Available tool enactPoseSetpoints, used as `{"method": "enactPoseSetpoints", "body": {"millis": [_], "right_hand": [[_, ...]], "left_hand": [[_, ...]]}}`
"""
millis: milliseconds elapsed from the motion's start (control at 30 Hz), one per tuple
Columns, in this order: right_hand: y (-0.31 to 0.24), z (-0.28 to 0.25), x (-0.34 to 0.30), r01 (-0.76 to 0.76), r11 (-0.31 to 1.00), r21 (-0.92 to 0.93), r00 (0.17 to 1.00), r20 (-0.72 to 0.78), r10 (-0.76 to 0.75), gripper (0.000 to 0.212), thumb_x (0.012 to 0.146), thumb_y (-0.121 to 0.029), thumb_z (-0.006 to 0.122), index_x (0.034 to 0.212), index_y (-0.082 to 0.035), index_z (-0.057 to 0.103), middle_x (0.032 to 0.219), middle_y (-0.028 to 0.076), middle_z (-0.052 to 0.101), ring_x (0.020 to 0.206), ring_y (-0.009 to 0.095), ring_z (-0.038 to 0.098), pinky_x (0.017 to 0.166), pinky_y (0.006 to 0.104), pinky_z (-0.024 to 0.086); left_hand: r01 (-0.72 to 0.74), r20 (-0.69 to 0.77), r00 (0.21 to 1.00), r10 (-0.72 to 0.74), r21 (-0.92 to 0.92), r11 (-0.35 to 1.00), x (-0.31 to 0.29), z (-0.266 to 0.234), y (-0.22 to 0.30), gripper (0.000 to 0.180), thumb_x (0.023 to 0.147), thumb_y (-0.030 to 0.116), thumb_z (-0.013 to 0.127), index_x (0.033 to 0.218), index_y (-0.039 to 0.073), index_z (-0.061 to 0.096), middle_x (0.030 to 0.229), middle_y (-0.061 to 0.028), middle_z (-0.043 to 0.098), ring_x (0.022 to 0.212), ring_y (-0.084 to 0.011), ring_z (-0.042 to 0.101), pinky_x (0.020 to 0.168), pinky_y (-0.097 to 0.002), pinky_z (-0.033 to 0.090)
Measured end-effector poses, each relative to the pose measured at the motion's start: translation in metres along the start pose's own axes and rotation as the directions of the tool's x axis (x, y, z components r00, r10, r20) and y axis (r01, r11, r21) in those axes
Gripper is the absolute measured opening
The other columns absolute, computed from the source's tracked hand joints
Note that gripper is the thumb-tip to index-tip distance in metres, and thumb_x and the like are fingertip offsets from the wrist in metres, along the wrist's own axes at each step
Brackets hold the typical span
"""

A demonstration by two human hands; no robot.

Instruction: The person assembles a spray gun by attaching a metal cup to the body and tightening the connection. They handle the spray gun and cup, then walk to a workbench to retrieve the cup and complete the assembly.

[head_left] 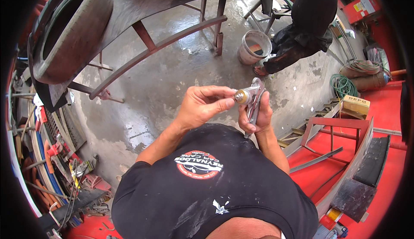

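Note:
In front of my chest, my right hand point(261, 114) is wrapped round a long silvery metal hand tool point(257, 95), held roughly upright. A round brass-coloured fitting point(243, 96) with a shiny metal tip sticks out of its left side, toward my other hand. The thumb and fingers of my left hand point(202, 105) come together at that fitting, pinching its edge. My right palm and fingers hide part of the tool's body, so its exact kind is not clear.
A tyre point(73, 32) rests on a dark metal bench point(142, 7) at far left. Beyond my hands stands a dirty white bucket point(254, 47), beside a person in dark trousers point(310, 19). A green hose point(343, 86), a cardboard box point(355, 105) and a red metal frame point(340, 123) lie right.

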State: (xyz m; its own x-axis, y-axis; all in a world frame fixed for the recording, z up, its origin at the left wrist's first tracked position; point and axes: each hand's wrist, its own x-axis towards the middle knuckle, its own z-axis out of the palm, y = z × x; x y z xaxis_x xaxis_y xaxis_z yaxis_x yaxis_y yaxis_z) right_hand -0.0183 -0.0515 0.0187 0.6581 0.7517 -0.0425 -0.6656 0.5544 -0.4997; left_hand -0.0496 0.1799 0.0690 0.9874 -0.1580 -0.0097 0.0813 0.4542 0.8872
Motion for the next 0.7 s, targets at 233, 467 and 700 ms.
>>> {"method": "enactPoseSetpoints", "body": {"millis": [233, 467, 700], "right_hand": [[0.025, -0.012, 0.001, -0.057, 0.907, 0.418, 0.985, 0.173, -0.018, 0.092, 0.100, -0.075, 0.032, 0.126, 0.010, 0.055, 0.075, 0.023, 0.068, 0.034, 0.014, 0.049, 0.028, 0.0258, 0.035], [0.023, -0.015, 0.001, -0.087, 0.921, 0.381, 0.989, 0.146, 0.033, 0.089, 0.100, -0.075, 0.032, 0.118, 0.009, 0.057, 0.075, 0.020, 0.066, 0.034, 0.014, 0.049, 0.029, 0.0257, 0.036], [0.023, -0.021, 0.005, -0.128, 0.912, 0.390, 0.989, -0.013, 0.145, 0.084, 0.099, -0.075, 0.035, 0.103, 0.004, 0.060, 0.079, 0.015, 0.066, 0.035, 0.011, 0.046, 0.031, 0.0249, 0.037]], "left_hand": [[-0.184, 0.099, 0.982, 0.161, 0.318, 0.930, 0.000, 0.014, 0.016, 0.021, 0.088, 0.000, 0.078, 0.109, 0.001, 0.078, 0.101, -0.0107, 0.076, 0.089, -0.0121, 0.071, 0.075, -0.0253, 0.056], [-0.083, -0.025, 0.995, 0.096, 0.317, 0.945, 0.007, 0.016, 0.015, 0.017, 0.089, 0.003, 0.080, 0.106, 0.000, 0.079, 0.094, -0.0061, 0.077, 0.084, -0.0083, 0.069, 0.072, -0.0234, 0.054], [0.027, -0.201, 0.979, 0.014, 0.201, 0.979, 0.017, 0.000, -0.004, 0.015, 0.091, 0.002, 0.078, 0.105, -0.001, 0.078, 0.094, -0.0038, 0.076, 0.083, -0.0063, 0.066, 0.071, -0.0202, 0.053]]}}
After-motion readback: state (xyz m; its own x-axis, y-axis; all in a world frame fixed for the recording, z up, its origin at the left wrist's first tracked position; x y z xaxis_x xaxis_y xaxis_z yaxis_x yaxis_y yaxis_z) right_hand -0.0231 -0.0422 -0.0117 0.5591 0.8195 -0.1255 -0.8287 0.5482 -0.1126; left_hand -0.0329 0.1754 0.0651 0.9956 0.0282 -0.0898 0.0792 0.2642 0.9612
